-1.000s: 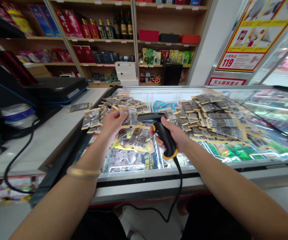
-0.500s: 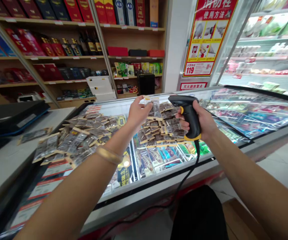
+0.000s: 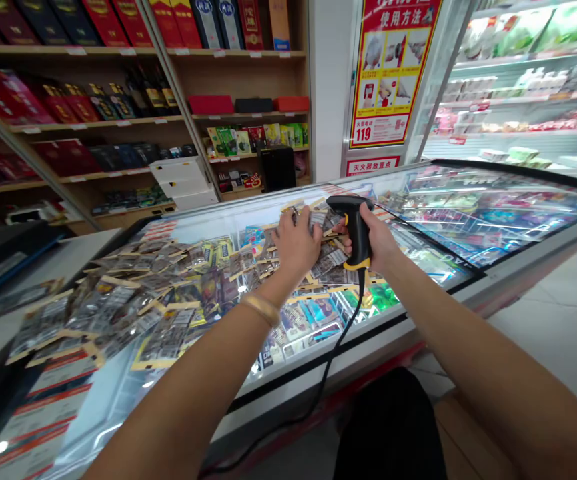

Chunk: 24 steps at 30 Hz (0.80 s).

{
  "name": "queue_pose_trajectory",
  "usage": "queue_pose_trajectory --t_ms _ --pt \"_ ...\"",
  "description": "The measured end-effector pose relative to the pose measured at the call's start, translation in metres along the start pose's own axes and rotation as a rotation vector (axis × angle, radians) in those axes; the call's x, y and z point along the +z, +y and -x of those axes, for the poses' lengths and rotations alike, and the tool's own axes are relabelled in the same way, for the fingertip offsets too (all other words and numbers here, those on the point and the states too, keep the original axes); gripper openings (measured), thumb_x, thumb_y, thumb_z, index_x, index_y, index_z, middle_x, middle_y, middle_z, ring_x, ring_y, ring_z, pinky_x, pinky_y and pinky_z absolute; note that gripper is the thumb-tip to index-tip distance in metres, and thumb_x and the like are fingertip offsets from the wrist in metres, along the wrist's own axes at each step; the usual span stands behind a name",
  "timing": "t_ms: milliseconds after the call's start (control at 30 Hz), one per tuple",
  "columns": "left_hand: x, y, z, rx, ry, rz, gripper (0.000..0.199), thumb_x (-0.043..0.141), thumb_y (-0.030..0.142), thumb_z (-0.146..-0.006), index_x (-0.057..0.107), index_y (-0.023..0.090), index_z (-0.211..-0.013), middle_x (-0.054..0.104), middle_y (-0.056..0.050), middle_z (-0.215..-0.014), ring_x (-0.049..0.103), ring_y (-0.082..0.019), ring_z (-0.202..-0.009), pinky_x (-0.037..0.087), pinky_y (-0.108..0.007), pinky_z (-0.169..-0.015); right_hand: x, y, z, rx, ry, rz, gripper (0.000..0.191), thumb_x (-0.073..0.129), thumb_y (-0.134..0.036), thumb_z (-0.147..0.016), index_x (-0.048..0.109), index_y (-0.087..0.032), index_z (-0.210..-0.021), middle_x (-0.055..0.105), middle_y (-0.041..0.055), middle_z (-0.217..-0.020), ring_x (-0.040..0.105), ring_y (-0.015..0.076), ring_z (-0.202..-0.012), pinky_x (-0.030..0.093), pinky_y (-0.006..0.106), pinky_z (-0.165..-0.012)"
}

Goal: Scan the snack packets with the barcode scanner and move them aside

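Note:
My right hand [image 3: 379, 239] is wrapped round the grip of a black and yellow barcode scanner [image 3: 357, 232], its head tilted to the left. My left hand [image 3: 298, 241], with a gold bangle at the wrist, lies over a pile of small clear packets with tan edges [image 3: 325, 261]. Its fingers are spread and touch the packets; whether one is under the fingertips is hidden. A larger spread of the same kind of packets [image 3: 113, 300] covers the left of the glass freezer top [image 3: 203, 227].
The scanner's cable [image 3: 333, 353] hangs over the freezer's front edge. Price labels [image 3: 43, 413] line the glass at lower left. A black device [image 3: 13, 257] sits on the side counter. Shelves of boxes [image 3: 233, 60] and a red fire hydrant poster [image 3: 391, 73] stand behind.
The view has shifted right. My left hand, which held up one packet by the scanner, has come down onto the pile with its fingers spread. The scanner stays in my right hand.

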<state>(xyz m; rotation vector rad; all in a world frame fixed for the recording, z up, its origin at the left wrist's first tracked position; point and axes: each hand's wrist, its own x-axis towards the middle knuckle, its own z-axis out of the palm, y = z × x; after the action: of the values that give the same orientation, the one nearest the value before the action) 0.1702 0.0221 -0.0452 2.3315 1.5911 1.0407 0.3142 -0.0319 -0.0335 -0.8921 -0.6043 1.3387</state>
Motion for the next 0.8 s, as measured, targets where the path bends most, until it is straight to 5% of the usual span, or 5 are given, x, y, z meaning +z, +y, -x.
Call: queue_pose_trajectory --t_ms 333,800 --pt "0.017 0.002 -0.015 -0.034 -0.012 -0.057 0.053 0.042 0.038 -0.097 0.048 0.024 -0.148 0.038 -0.018 -0.159 0.034 -0.038 -0.148 0.027 -0.067 -0.115 -0.006 -0.005 -0.025 0.037 0.002 -0.041 0.052 0.033 -0.057 -0.102 0.063 -0.015 -0.101 0.07 0.0082 -0.068 0.047 0.0103 -0.039 0.04 0.022 -0.036" --pt "-0.017 0.006 -0.011 -0.093 -0.062 -0.077 0.061 0.037 0.05 -0.099 0.036 0.03 -0.156 0.035 -0.015 -0.162 0.033 -0.033 -0.15 0.03 -0.056 -0.118 -0.003 -0.017 -0.014 -0.061 -0.003 0.024 0.049 0.043 -0.06 -0.098 0.065 -0.017 -0.096 0.067 0.005 -0.064 0.05 0.0109 -0.041 0.043 0.022 -0.039"
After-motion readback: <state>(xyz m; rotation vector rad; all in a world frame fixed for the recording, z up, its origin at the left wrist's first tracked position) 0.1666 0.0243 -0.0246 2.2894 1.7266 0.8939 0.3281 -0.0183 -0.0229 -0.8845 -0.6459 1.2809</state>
